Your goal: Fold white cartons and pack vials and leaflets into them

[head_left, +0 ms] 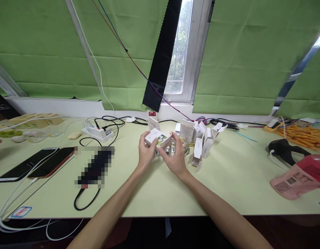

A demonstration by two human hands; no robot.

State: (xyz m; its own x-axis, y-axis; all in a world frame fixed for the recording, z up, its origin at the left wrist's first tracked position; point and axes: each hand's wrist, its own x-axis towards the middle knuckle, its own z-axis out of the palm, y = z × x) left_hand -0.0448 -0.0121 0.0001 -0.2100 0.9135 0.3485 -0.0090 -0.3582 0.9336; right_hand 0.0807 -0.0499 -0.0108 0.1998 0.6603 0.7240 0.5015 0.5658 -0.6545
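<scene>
Soft daylight enters through the window (179,52), blown out white at its pane. The bench (235,173) is evenly bright with faint shadows. Edges bow from wide-angle distortion; a pixelated patch (94,166) masks one spot.

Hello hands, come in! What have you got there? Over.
Left hand and right hand both gripping one small white box. Held above the table. Open white cartons piled just right of it. Nothing blocking.

Pale green table (240,180), green fabric backdrop (45,45), black cloth strip (162,58), daylit window (179,52), white sill (58,105)
</scene>
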